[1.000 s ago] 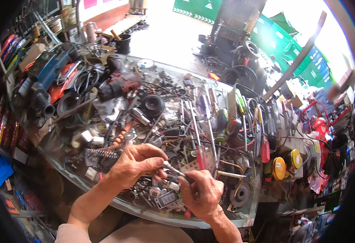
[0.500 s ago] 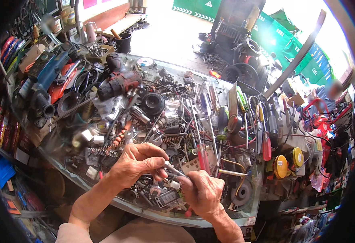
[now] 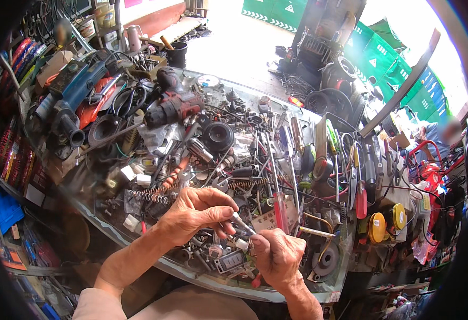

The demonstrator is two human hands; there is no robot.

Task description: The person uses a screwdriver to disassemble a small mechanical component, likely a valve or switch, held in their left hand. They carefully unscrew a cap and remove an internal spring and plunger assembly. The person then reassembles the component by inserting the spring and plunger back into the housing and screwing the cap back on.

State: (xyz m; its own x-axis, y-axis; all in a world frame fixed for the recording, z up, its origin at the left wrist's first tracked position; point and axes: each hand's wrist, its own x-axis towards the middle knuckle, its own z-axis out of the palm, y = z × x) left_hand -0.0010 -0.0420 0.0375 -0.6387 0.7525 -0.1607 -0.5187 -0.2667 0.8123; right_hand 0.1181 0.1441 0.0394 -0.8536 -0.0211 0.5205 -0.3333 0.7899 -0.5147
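Note:
Over the cluttered bench, a slim metal rod-like part [image 3: 243, 224] with a pale end spans the space between my two hands. My left hand [image 3: 199, 212] is closed, pinching the part's upper end between thumb and index finger, the other fingers curled beneath. My right hand [image 3: 281, 255] is closed around the lower end, thumb on top; its fingers hide that end. What exactly the part is cannot be made out. Just below lie a dark rectangular metal piece [image 3: 229, 262] and a small white plastic piece [image 3: 241, 244].
A red-and-black power drill [image 3: 174, 109] lies at the back left, beside a blue angle grinder [image 3: 84, 85]. A red-handled screwdriver [image 3: 280, 210] points away beyond my hands. Right of them are a grinding disc [image 3: 327, 260] and yellow round tins [image 3: 377, 228]. A person [image 3: 439, 136] is at far right.
The whole scene has shifted right and slightly down in view, my hands with it. Both hands keep their grip on the metal part, whose angle looks slightly different.

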